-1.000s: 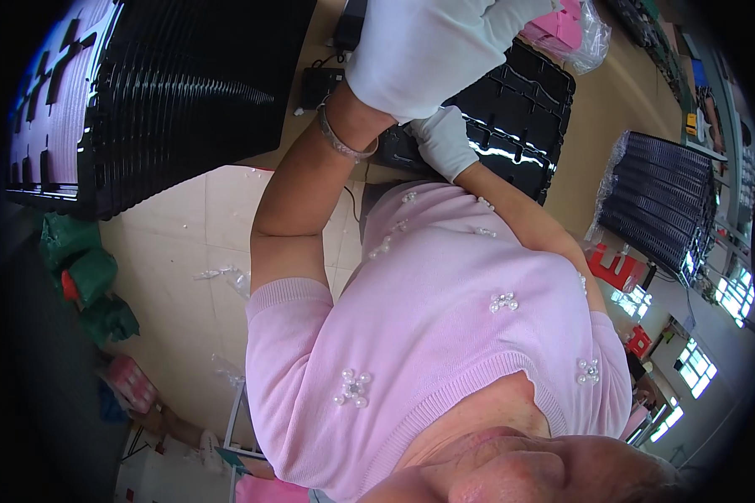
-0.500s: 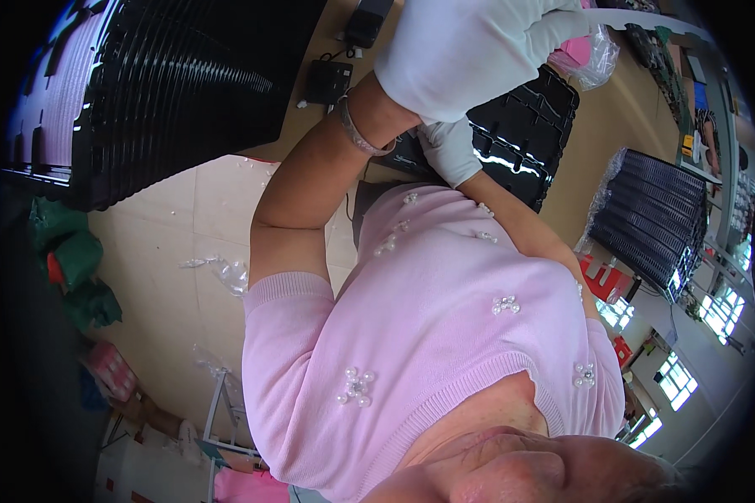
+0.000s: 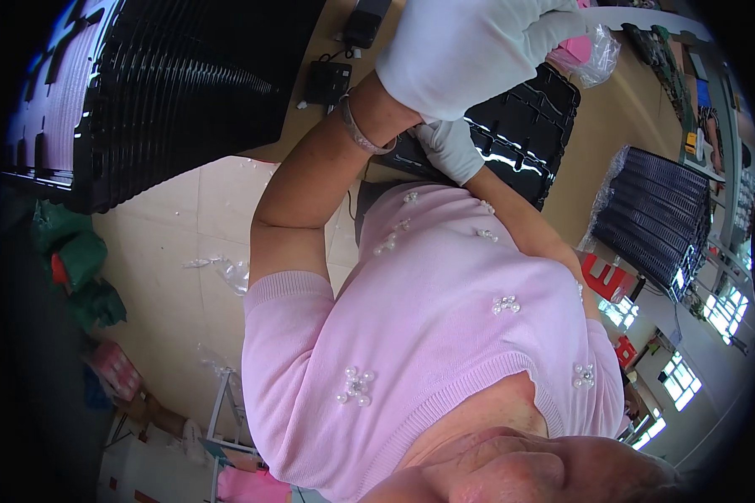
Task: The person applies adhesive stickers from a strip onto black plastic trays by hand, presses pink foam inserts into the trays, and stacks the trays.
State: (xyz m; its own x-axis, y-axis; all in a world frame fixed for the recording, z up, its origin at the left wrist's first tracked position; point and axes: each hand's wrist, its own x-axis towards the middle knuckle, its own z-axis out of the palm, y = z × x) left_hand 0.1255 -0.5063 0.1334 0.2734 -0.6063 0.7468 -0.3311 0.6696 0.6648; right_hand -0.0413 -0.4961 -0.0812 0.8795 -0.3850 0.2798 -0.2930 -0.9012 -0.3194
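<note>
Both hands wear white gloves. The left hand [image 3: 470, 50] is raised high, forearm bare, fingers curled loosely. The right hand [image 3: 451, 149] sits lower — tucked beneath the left wrist — its grip hidden.

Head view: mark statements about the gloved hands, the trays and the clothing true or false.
1. The left hand and the right hand both wear white gloves. True.
2. The bracelet sits on the right wrist. False: it is on the left wrist.
3. The tray by the hands is black. True.
4. The sweater is green. False: it is pink, with pearl beads.
5. A stack of black trays stands at the picture's left. True.
</note>
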